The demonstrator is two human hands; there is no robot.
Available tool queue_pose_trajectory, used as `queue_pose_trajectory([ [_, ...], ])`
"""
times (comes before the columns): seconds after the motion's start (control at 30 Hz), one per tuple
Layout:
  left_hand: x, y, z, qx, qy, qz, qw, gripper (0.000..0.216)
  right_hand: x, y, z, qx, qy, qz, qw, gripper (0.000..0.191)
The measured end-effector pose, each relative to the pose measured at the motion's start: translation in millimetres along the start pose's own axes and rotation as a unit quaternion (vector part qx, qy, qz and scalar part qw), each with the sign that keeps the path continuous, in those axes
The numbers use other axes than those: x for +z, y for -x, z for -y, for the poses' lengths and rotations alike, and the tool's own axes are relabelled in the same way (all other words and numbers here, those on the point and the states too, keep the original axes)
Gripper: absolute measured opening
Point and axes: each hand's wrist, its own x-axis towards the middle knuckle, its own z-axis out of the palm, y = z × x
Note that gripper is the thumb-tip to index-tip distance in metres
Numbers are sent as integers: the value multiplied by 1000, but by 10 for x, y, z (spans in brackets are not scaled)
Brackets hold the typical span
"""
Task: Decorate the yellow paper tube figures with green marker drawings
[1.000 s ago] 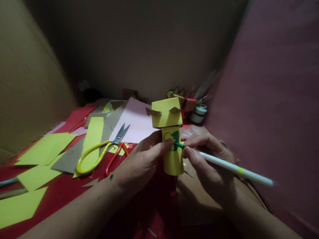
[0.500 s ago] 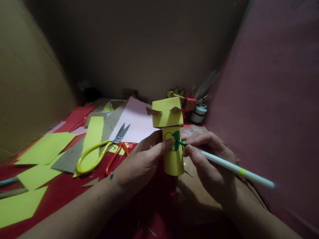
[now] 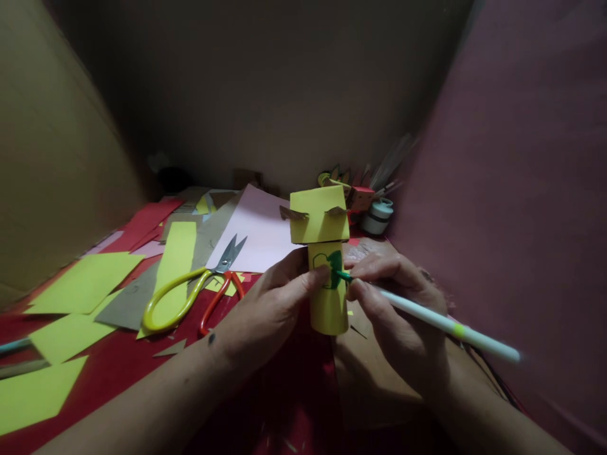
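Note:
A yellow paper figure (image 3: 329, 316) stands upright in my left hand (image 3: 284, 297), a tube with a box-shaped head and brown paper strips on its face. My thumb presses on the tube's front; the other fingers are hidden behind it. Pinched in my right hand (image 3: 398, 309) is a white felt-tip pen (image 3: 422, 318) with a green tip. That tip touches the tube at a green shape, whose right half is filled in and whose left half is only an outline. Left of my left hand lie scissors (image 3: 228, 256) with one yellow and one red handle, blades apart.
Yellow paper pieces (image 3: 85, 281) and red paper (image 3: 147, 222) cover the left side. A pale pink sheet (image 3: 260, 227) lies behind the scissors. At the back right stand a small light-blue can (image 3: 378, 216) and a red box-headed figure (image 3: 361, 198). Panels rise on both sides.
The green filling has spread slightly on the tube. The pen tip has shifted a little down, and its back end has dropped slightly. My left hand keeps the same hold.

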Motion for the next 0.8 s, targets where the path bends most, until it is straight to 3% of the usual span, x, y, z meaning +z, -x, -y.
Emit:
queue_pose_trajectory([
  [0.6,1,-2,-18,1,-22,-2,1000,25,-1,-9,8,-19,22,-6,1000,15],
  [0.8,-29,-14,-6,12,-38,-5,999,26,3,1,40,17,6,6,1000,14],
])
